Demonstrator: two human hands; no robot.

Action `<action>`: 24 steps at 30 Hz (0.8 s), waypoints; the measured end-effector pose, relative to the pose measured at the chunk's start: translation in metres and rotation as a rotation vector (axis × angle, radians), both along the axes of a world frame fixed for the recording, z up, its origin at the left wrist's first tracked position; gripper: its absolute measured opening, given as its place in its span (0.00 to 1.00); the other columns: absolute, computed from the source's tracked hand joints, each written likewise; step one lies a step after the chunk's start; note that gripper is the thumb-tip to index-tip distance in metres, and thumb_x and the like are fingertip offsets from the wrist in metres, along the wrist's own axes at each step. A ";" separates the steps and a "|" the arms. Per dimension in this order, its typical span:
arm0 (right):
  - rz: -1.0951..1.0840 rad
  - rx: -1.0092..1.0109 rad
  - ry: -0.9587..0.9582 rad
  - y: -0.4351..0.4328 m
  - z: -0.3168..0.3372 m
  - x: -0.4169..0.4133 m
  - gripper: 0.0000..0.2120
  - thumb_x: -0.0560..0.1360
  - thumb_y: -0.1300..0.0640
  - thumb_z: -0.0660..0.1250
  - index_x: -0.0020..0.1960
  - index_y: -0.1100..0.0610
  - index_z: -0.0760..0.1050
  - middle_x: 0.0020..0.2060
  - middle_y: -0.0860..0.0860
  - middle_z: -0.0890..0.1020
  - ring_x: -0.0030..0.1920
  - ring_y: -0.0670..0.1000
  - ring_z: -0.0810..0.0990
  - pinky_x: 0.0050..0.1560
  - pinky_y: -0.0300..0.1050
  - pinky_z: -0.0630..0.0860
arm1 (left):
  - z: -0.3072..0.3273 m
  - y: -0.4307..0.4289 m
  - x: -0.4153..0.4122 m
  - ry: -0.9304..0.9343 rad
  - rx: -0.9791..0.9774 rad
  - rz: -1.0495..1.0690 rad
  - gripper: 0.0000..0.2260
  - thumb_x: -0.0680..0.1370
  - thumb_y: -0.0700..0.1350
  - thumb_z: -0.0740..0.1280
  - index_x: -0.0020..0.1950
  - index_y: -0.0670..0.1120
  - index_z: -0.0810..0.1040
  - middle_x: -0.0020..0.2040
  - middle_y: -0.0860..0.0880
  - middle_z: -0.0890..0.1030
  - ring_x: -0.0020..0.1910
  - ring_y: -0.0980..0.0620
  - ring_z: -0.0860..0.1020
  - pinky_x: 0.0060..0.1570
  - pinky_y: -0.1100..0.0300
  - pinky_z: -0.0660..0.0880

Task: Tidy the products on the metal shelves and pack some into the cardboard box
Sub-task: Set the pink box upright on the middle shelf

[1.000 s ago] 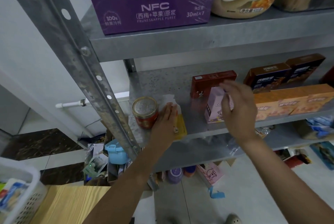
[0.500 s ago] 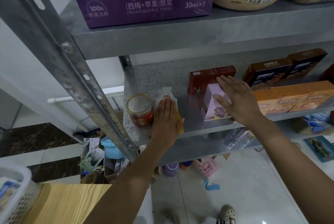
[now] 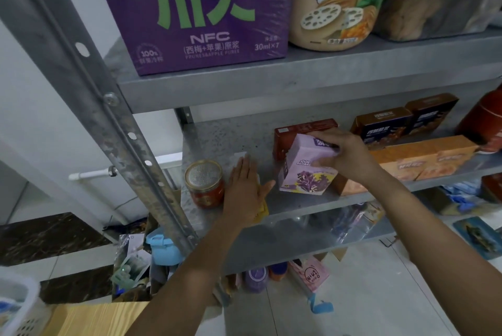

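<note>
On the middle metal shelf (image 3: 304, 204) my right hand (image 3: 343, 156) grips a small pink-purple carton (image 3: 305, 167) by its top and right side; the carton is tilted. My left hand (image 3: 244, 186) lies flat, fingers straight, on a white and yellow pouch (image 3: 262, 209) that is mostly hidden under it. A red jar with a metal mesh lid (image 3: 205, 183) stands just left of that hand. Behind the carton sits a dark red box (image 3: 301, 132), and orange boxes (image 3: 423, 159) line the shelf front to the right.
The upper shelf carries a large purple NFC box (image 3: 195, 10), a beige tub (image 3: 342, 1) and a clear container (image 3: 440, 4). Brown boxes (image 3: 404, 121) stand at the back right. A slanted steel upright (image 3: 89, 86) crosses the left. A cardboard box of clutter (image 3: 144, 262) sits below.
My right hand went from lying flat on the pink carton to gripping it and tipping it. The left hand stays pressed on the pouch. The camera has moved closer.
</note>
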State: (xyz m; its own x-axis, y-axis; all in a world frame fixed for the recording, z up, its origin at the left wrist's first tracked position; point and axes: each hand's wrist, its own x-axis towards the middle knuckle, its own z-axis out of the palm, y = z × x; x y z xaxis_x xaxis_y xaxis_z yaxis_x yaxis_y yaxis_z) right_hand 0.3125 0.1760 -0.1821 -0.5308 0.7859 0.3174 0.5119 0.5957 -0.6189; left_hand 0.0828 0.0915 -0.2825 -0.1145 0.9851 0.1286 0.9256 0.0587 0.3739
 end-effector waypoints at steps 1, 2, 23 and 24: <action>0.008 -0.045 0.045 -0.003 0.008 0.000 0.31 0.63 0.64 0.79 0.65 0.62 0.76 0.56 0.52 0.80 0.57 0.55 0.79 0.58 0.49 0.75 | 0.010 -0.003 0.005 -0.100 0.056 -0.041 0.45 0.74 0.74 0.38 0.80 0.44 0.52 0.80 0.48 0.53 0.78 0.52 0.53 0.77 0.57 0.50; 0.017 -0.099 0.074 -0.007 0.018 -0.001 0.31 0.64 0.64 0.79 0.66 0.61 0.75 0.56 0.51 0.79 0.56 0.53 0.80 0.58 0.46 0.76 | 0.023 -0.007 0.013 -0.263 0.079 -0.113 0.39 0.78 0.70 0.48 0.79 0.45 0.56 0.78 0.51 0.60 0.74 0.58 0.60 0.74 0.64 0.57; -0.065 -1.050 1.007 -0.071 -0.022 -0.008 0.21 0.72 0.40 0.66 0.55 0.56 0.74 0.47 0.57 0.82 0.45 0.55 0.83 0.46 0.49 0.80 | 0.052 -0.070 0.083 -1.166 -0.427 0.033 0.21 0.83 0.58 0.52 0.65 0.46 0.74 0.62 0.41 0.80 0.50 0.47 0.82 0.43 0.57 0.78; -0.080 -1.025 0.979 -0.071 -0.023 -0.009 0.22 0.72 0.40 0.67 0.55 0.56 0.74 0.47 0.57 0.81 0.46 0.56 0.83 0.48 0.49 0.80 | 0.054 -0.072 0.082 -1.053 -0.392 0.025 0.25 0.81 0.63 0.51 0.67 0.48 0.73 0.64 0.44 0.79 0.56 0.50 0.79 0.48 0.60 0.74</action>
